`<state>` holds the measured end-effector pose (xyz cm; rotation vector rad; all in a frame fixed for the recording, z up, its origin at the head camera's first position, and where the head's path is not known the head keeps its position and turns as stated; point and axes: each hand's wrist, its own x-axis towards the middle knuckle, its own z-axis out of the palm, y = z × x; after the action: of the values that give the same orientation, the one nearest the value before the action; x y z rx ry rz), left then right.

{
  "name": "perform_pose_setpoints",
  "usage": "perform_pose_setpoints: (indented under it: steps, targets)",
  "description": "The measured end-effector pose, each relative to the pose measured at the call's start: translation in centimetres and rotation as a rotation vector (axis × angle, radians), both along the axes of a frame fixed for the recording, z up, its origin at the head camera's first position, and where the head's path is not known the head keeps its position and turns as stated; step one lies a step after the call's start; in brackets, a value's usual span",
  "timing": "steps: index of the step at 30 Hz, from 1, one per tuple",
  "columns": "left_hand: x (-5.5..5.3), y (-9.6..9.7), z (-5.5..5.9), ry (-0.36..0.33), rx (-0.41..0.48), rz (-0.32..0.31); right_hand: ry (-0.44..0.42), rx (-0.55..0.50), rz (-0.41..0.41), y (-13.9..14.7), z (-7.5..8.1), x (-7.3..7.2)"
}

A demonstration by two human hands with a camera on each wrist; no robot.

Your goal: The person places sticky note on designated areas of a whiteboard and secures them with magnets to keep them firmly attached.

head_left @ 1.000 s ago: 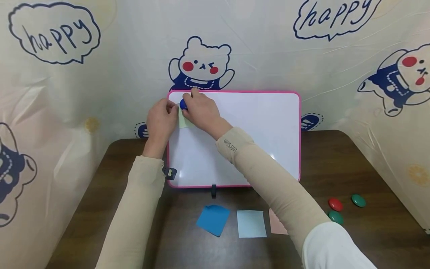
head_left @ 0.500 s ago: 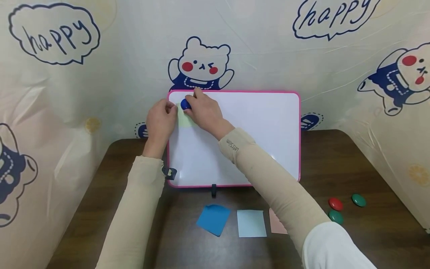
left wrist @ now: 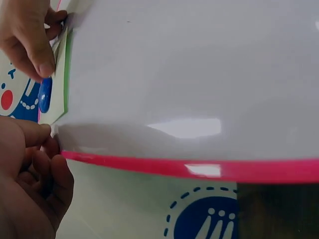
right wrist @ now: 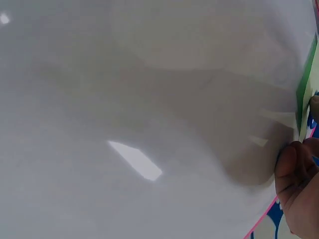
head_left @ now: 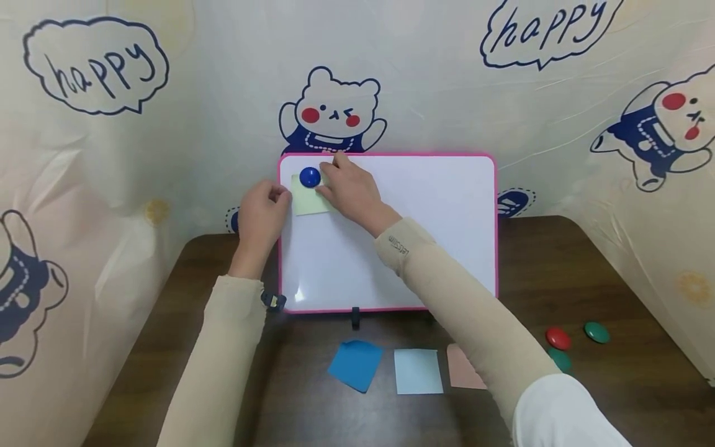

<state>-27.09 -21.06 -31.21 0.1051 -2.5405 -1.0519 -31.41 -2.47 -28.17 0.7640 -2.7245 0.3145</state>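
A pale green sticky note (head_left: 310,203) lies against the upper left of a pink-rimmed whiteboard (head_left: 385,248). On the note's upper part sits a round blue magnet (head_left: 310,177). My right hand (head_left: 353,189) is just right of the magnet, thumb and index finger spread apart, with a small gap to it in the head view; its fingers cover the note's right side. At the board's left edge is my left hand (head_left: 261,214), fingers loosely bent, beside the note (left wrist: 61,84). In the left wrist view its index fingertip is near the note's lower corner; contact is unclear.
On the brown table (head_left: 313,422) before the board lie a blue note (head_left: 355,366), a light blue note (head_left: 418,371) and a pink note (head_left: 465,369), partly under the right sleeve. Rightward are a red magnet (head_left: 558,338) and green magnets (head_left: 596,332). A black foot (head_left: 355,318) supports the board.
My right hand has let go of the blue magnet and shifted right and slightly down, so the magnet shows whole. My left hand has drawn back a little down and left from the note.
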Motion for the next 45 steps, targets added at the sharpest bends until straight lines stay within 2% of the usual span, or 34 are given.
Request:
perform_pose_setpoints:
  steps: [8,13,19,28,35,45]
  targets:
    - [3.0,-1.2,-1.7,-0.063,0.002,-0.073,-0.116,-0.029,-0.045,3.5,-1.1,1.4]
    - [5.4,-1.9,-2.7,-0.111,0.001,-0.109,-0.125,-0.063,-0.034,6.6,-2.3,3.1]
    - [8.1,-2.4,-3.8,-0.222,-0.036,-0.229,-0.123,-0.122,-0.02,10.7,-4.4,5.3]
    - [11.6,-1.6,-5.5,-0.326,-0.104,-0.334,-0.143,-0.227,-0.05,16.1,-7.4,8.9]
    - [13.5,-0.7,-6.3,-0.374,-0.154,-0.436,-0.151,-0.278,-0.074,19.8,-8.5,11.7]
    - [15.2,1.2,-7.9,-0.492,-0.222,-0.514,-0.256,-0.299,-0.168,24.8,-9.6,16.4]
